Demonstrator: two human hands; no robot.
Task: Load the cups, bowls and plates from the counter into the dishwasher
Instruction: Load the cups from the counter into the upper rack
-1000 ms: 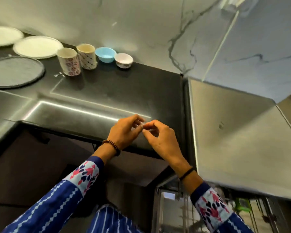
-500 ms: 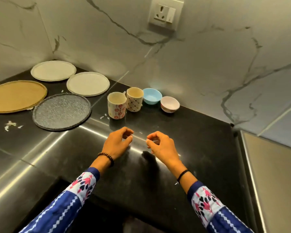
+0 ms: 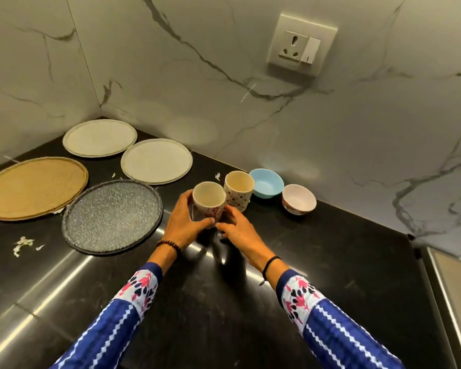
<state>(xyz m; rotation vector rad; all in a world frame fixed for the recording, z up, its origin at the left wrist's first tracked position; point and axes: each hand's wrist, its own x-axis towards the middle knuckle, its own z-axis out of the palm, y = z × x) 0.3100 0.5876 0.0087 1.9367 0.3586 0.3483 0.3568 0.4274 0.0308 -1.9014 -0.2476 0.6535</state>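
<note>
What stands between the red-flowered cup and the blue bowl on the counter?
The head view shows the dotted cup between them, close beside the red-flowered cup and next to the blue bowl; nothing else lies there.

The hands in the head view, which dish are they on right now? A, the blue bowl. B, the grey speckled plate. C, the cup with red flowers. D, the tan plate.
C: the left hand curls round the cup with red flowers, and the right hand sits against its other side, while the blue bowl and the grey speckled plate lie apart from both.
</note>
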